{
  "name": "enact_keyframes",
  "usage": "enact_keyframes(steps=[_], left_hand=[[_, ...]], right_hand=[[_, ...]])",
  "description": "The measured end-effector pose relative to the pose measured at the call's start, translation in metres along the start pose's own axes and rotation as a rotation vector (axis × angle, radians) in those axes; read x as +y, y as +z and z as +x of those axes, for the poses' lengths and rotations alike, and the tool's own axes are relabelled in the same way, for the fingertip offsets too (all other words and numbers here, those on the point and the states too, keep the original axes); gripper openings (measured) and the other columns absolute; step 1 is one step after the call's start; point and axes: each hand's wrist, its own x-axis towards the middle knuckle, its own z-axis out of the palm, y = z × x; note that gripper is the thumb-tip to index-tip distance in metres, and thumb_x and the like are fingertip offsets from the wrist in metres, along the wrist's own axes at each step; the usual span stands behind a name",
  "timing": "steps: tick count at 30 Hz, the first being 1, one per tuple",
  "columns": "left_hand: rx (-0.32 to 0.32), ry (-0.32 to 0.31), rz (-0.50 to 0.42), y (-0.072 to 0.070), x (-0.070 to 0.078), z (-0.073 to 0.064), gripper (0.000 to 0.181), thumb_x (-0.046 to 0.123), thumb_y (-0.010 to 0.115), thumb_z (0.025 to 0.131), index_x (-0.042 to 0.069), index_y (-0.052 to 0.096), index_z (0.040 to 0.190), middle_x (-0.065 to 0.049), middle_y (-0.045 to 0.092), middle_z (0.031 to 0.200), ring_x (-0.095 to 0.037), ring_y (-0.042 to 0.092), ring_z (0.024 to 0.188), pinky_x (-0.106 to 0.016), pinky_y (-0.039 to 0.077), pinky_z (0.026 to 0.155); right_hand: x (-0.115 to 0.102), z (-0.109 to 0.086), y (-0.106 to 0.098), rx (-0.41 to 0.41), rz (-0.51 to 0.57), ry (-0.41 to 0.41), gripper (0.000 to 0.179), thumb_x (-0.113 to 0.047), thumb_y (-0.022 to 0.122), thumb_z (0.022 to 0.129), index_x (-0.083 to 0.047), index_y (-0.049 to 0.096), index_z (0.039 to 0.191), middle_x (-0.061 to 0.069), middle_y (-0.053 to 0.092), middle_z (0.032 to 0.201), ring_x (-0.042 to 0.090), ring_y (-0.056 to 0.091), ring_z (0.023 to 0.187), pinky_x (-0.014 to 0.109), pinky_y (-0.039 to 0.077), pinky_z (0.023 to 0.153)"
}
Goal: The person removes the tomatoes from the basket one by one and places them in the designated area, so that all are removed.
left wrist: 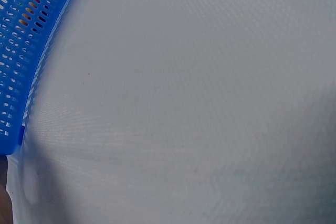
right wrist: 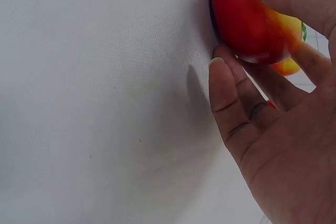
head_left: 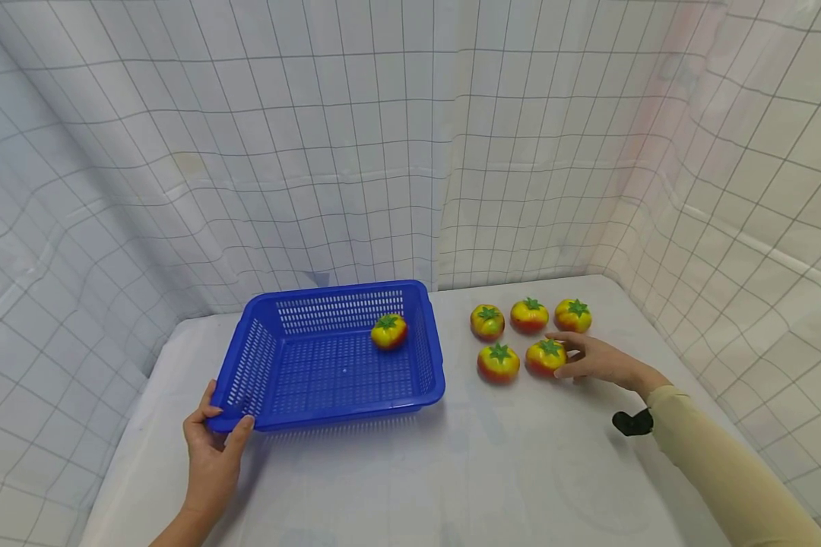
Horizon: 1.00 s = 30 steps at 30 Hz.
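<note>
A blue plastic basket (head_left: 335, 418) with slotted walls stands left of the middle in the head view. Its near left corner is gripped by my left hand (head_left: 212, 460), thumb over the front rim and fingers at the left side. One red-and-yellow toy tomato (head_left: 388, 333) with green leaves lies inside, toward the right wall. My right hand (head_left: 605, 362) holds a similar tomato (head_left: 543, 358) at the right end of the near row. In the right wrist view, the thumb lies on this tomato (right wrist: 257, 19), and fingers curl round its other side.
Several more tomatoes stand close by: one (head_left: 498, 363) just left of the held one, and a back row with a left (head_left: 487, 323), middle (head_left: 529, 316) and right one (head_left: 572, 316). White cloth covers the table (head_left: 451, 479); gridded white curtains (head_left: 356, 152) rise around it.
</note>
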Motion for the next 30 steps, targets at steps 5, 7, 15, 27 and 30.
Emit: enact_keyframes(steps=[5,7,15,27,30], left_hand=[[-0.002,0.002,-0.014,-0.001,0.0,-0.001,0.042,0.003,0.054,0.105,0.023,0.022,0.122,0.005,0.006,0.17,-0.02,0.029,0.141,-0.005,0.04,0.095],[0.001,0.002,-0.018,-0.001,-0.001,-0.001,0.041,0.003,0.054,0.105,0.023,0.022,0.122,0.004,0.006,0.17,-0.02,0.029,0.141,-0.005,0.04,0.095],[-0.005,0.003,-0.032,-0.002,-0.001,-0.002,0.043,0.002,0.054,0.105,0.022,0.021,0.124,0.003,0.005,0.17,-0.02,0.027,0.142,-0.005,0.039,0.095],[-0.006,0.016,-0.04,-0.002,0.0,0.0,0.044,0.0,0.054,0.104,0.021,0.022,0.124,0.002,0.005,0.17,-0.018,0.03,0.139,-0.005,0.04,0.094],[-0.004,0.017,-0.044,-0.002,-0.001,0.001,0.043,0.0,0.054,0.104,0.021,0.022,0.124,0.002,0.006,0.17,-0.019,0.03,0.14,-0.005,0.04,0.094]], right_hand=[[-0.001,-0.003,-0.004,0.006,-0.02,-0.02,0.08,-0.03,0.075,0.094,-0.01,0.032,0.159,0.025,0.038,0.155,0.033,0.055,0.123,0.04,0.054,0.094],[0.0,-0.004,-0.006,0.01,-0.023,-0.03,0.08,-0.03,0.074,0.094,-0.009,0.031,0.159,0.024,0.039,0.155,0.033,0.055,0.125,0.039,0.054,0.094],[-0.001,-0.011,-0.018,0.023,0.012,-0.073,0.073,-0.026,0.069,0.097,-0.012,0.033,0.159,0.019,0.046,0.152,0.038,0.05,0.131,0.04,0.052,0.095],[-0.043,-0.01,-0.023,0.12,-0.044,-0.141,0.061,-0.034,0.069,0.097,-0.017,0.047,0.151,0.014,0.051,0.149,0.035,0.047,0.133,0.047,0.047,0.103],[-0.06,-0.004,-0.019,0.122,-0.056,-0.162,0.062,-0.037,0.07,0.097,-0.017,0.047,0.151,0.013,0.053,0.148,0.033,0.048,0.133,0.056,0.042,0.107]])
